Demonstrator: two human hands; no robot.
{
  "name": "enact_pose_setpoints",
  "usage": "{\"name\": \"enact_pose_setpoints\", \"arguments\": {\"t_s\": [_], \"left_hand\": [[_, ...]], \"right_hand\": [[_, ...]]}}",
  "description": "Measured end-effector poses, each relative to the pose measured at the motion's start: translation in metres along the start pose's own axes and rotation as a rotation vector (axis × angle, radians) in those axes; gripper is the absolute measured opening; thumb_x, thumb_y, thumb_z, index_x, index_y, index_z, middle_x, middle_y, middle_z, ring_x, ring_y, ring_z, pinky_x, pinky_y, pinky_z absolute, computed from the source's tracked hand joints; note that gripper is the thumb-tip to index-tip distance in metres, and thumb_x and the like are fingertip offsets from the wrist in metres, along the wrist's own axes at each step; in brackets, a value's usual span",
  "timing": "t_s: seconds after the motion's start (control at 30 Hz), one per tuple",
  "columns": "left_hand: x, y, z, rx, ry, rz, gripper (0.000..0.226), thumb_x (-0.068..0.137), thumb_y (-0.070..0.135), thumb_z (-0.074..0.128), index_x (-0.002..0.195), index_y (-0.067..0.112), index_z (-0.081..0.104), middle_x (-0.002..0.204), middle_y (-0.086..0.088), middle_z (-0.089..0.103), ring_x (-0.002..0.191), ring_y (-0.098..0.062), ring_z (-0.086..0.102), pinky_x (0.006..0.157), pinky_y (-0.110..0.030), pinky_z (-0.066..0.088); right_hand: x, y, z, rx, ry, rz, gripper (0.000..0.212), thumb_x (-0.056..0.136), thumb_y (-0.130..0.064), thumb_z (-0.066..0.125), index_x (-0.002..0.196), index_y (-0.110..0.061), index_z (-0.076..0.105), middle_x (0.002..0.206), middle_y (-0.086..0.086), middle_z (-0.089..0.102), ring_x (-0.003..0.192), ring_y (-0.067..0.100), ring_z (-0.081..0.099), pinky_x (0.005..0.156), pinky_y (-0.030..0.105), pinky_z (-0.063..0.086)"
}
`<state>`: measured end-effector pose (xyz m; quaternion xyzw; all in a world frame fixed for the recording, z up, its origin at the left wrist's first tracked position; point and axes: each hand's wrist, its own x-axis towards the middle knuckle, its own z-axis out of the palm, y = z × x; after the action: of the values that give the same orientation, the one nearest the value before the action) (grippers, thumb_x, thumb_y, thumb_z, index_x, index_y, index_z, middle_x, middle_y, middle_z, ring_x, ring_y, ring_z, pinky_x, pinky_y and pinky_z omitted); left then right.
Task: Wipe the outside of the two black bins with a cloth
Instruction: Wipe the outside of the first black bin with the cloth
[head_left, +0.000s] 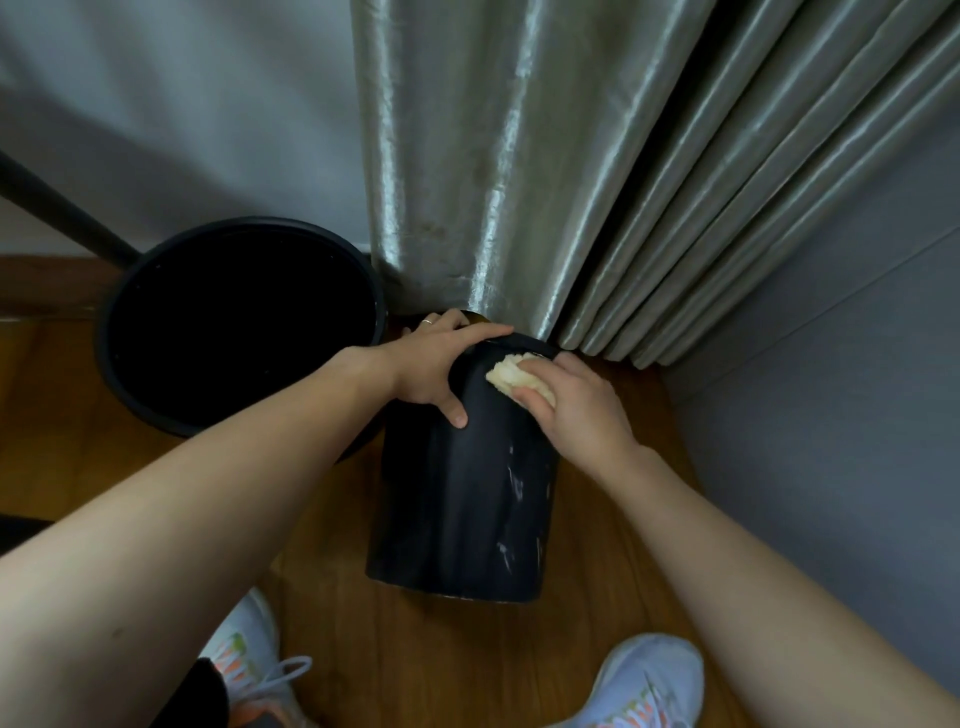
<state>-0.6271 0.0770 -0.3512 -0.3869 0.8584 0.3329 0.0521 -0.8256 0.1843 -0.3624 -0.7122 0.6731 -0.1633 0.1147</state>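
A black bin lies tipped on its side on the wooden floor, its base toward me and pale smears on its wall. My left hand grips its far end, thumb down the side and fingers curled over the rim. My right hand holds a yellow cloth against the bin's upper wall near that far end. A second, wider black bin stands upright at the left, open mouth up, close beside the tipped one.
A shiny grey curtain hangs to the floor just behind the bins. Grey walls close in at right and at the back left. A dark pole slants down at left. My two white shoes stand on the wooden floor.
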Motion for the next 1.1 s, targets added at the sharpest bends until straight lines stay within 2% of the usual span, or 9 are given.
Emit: {"name": "enact_pose_setpoints", "arguments": {"t_s": [0.2,0.33,0.43,0.53,0.7,0.8,0.9,1.0,1.1], "left_hand": [[0.001,0.001,0.001,0.020,0.010,0.010,0.121,0.056,0.037,0.091,0.146,0.055,0.012,0.131,0.000,0.030,0.127,-0.028,0.027,0.109,-0.056,0.029],[0.003,0.006,0.001,0.038,0.001,-0.001,0.122,0.056,0.038,0.091,0.146,0.056,0.011,0.134,-0.001,0.029,0.130,-0.029,0.025,0.108,-0.060,0.026],[0.003,0.005,0.000,0.024,-0.009,-0.005,0.122,0.056,0.037,0.091,0.146,0.055,0.010,0.134,-0.002,0.029,0.131,-0.030,0.024,0.109,-0.060,0.026],[0.002,0.002,-0.001,0.019,-0.003,0.002,0.121,0.057,0.036,0.091,0.146,0.054,0.012,0.133,-0.002,0.029,0.129,-0.030,0.026,0.109,-0.058,0.028],[0.001,0.001,0.000,0.022,0.010,0.014,0.120,0.057,0.037,0.091,0.146,0.054,0.012,0.131,-0.001,0.030,0.126,-0.029,0.028,0.108,-0.056,0.030],[0.001,0.002,-0.001,0.030,0.004,0.012,0.120,0.058,0.037,0.091,0.146,0.054,0.011,0.132,-0.001,0.029,0.128,-0.029,0.027,0.108,-0.058,0.029],[0.001,0.002,-0.001,0.025,-0.001,0.007,0.121,0.058,0.037,0.091,0.146,0.054,0.011,0.133,-0.001,0.029,0.128,-0.030,0.026,0.109,-0.057,0.029],[0.000,0.000,-0.002,0.022,0.003,0.005,0.121,0.057,0.036,0.091,0.147,0.052,0.012,0.129,0.000,0.029,0.127,-0.029,0.028,0.108,-0.056,0.030],[0.000,-0.001,-0.001,0.036,0.006,0.014,0.121,0.057,0.037,0.091,0.147,0.052,0.012,0.121,0.006,0.026,0.125,-0.029,0.029,0.108,-0.056,0.030]], "right_hand": [[-0.043,0.008,0.006,0.009,-0.031,-0.201,0.029,0.092,-0.031,0.063,0.117,-0.018,0.066,0.093,0.002,0.054,0.081,0.019,0.055,0.062,0.035,0.051],[-0.007,0.007,0.000,-0.038,0.061,-0.021,0.030,0.095,-0.030,0.060,0.123,-0.020,0.064,0.099,0.007,0.054,0.090,0.026,0.054,0.072,0.038,0.048],[0.001,0.001,0.004,-0.009,0.055,0.059,0.033,0.097,-0.032,0.057,0.127,-0.023,0.062,0.104,0.005,0.054,0.094,0.025,0.054,0.078,0.037,0.047],[-0.026,0.000,0.007,0.028,0.045,-0.059,0.029,0.095,-0.030,0.059,0.122,-0.019,0.064,0.097,0.004,0.053,0.086,0.022,0.055,0.070,0.038,0.050],[-0.059,0.012,0.004,-0.019,-0.082,-0.329,0.032,0.095,-0.038,0.049,0.115,-0.018,0.063,0.091,0.002,0.051,0.082,0.017,0.052,0.058,0.031,0.050],[-0.039,0.015,0.004,-0.022,-0.003,-0.185,0.027,0.095,-0.031,0.056,0.118,-0.020,0.063,0.093,0.003,0.051,0.083,0.020,0.053,0.063,0.036,0.050],[-0.024,0.014,0.009,0.016,0.048,-0.059,0.028,0.094,-0.028,0.061,0.121,-0.020,0.062,0.094,0.003,0.051,0.085,0.022,0.054,0.067,0.033,0.045],[-0.041,0.010,0.015,0.072,0.052,-0.100,0.028,0.094,-0.029,0.061,0.120,-0.018,0.062,0.095,0.002,0.052,0.082,0.019,0.054,0.065,0.035,0.050],[-0.071,0.009,0.017,0.113,-0.039,-0.227,0.029,0.095,-0.034,0.055,0.118,-0.018,0.062,0.095,0.000,0.051,0.080,0.014,0.051,0.063,0.032,0.051]]}}
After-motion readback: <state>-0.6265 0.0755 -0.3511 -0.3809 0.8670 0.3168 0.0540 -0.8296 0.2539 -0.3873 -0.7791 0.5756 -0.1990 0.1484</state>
